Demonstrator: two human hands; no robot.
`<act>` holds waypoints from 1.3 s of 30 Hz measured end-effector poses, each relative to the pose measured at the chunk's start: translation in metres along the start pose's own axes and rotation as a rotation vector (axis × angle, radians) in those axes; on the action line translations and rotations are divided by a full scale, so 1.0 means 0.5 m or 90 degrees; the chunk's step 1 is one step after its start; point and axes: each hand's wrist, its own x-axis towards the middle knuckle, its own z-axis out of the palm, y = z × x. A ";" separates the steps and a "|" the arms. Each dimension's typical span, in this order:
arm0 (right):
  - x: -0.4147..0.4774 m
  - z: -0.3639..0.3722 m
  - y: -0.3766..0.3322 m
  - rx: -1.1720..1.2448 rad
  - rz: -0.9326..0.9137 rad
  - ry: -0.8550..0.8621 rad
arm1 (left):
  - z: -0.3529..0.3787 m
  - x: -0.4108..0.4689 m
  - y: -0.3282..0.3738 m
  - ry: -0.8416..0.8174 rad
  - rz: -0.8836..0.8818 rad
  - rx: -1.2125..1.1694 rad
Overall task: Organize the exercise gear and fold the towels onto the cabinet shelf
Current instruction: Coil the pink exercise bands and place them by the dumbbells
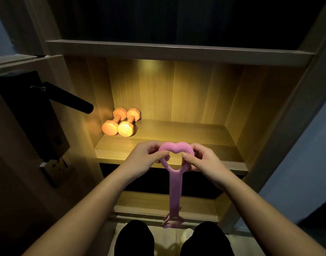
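Left hand: my left hand [149, 157] is gripping the left side of the heart-shaped loop [174, 147] at the top of the pink stretch band [174, 191]. My fingers [161, 155] are curling round it, with the thumb pressing on top.
Right hand: my right hand [202, 160] is pinching the loop's right side in the same way, so the heart is sitting spread and level between the two.
Why both hands: I am holding the band by its loop so that the long strap is hanging straight down. I judge this is keeping it from tangling before I lay it down.
Band's place: it is hovering just in front of the lit shelf [195, 133], over the front edge and not yet resting on it. Its lower end is dangling low and blurred, so I cannot tell its shape.
Dumbbells: the two dumbbells [121, 122] are lying side by side and touching at the shelf's back left. They are probably tucked there to be leaving room for other gear.
Next spot: I am judging the board to the right of the dumbbells as the band's likely place.
Towels: I am seeing none in this view.
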 end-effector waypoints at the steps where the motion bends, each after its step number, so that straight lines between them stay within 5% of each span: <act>1: 0.001 -0.002 -0.004 -0.004 0.004 -0.005 | -0.001 0.000 0.001 0.000 0.007 -0.008; 10: 0.010 -0.015 -0.037 -0.041 0.016 -0.032 | -0.004 0.010 0.021 -0.026 0.000 -0.068; 18: 0.031 -0.052 -0.105 -0.205 0.021 -0.101 | -0.014 0.027 0.064 -0.032 0.026 0.032; 34: 0.071 -0.047 -0.185 -0.502 0.040 -0.244 | -0.013 0.034 0.068 -0.005 0.077 0.007; 39: 0.071 -0.031 -0.173 -0.532 0.016 -0.209 | 0.003 0.027 0.008 -0.045 0.036 -0.073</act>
